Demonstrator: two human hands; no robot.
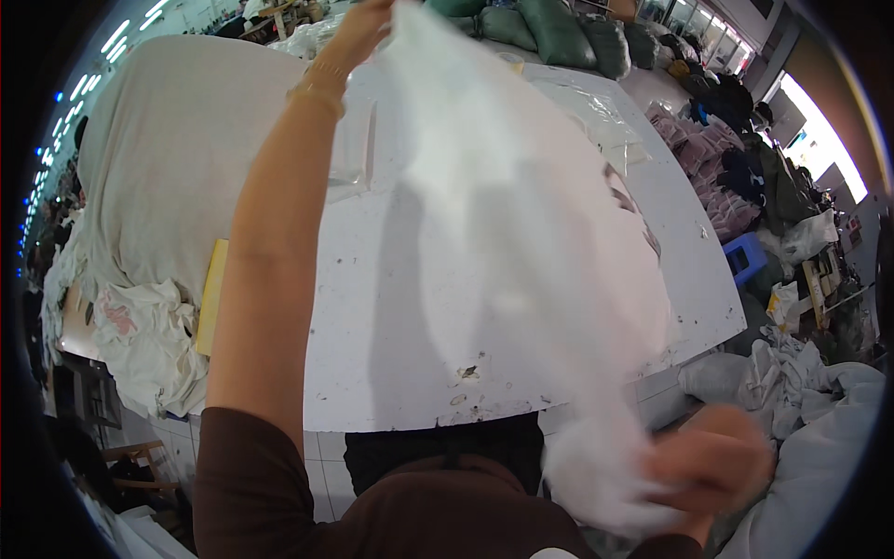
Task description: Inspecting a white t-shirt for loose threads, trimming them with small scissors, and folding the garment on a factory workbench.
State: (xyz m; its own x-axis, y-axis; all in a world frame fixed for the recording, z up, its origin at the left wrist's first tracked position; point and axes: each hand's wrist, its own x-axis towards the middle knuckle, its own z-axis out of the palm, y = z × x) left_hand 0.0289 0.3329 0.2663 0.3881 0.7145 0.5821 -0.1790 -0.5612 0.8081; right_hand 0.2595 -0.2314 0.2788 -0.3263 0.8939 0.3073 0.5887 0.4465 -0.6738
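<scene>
A white piece of cloth, seemingly a garment [466, 130], stretches diagonally over the white table [712, 289], smeared by motion. At the far edge my left hand [374, 17] is raised and closed on its upper end; part of that hand is cut off by the picture's top. My right hand [712, 456], blurred, is closed around the lower end beyond the table's near right corner. Dark printed marks [619, 191] show along the cloth's right side. Bracelets [321, 88] circle my left wrist.
Clear plastic bags [605, 121] lie at the table's far right. On the left stand a large beige fabric pile [177, 149], a crumpled white garment [144, 326] and a yellow board [212, 298]. Green sacks [559, 37], pink clothes [698, 154], a blue plastic stool [743, 257] and white sacks [819, 466] surround the table.
</scene>
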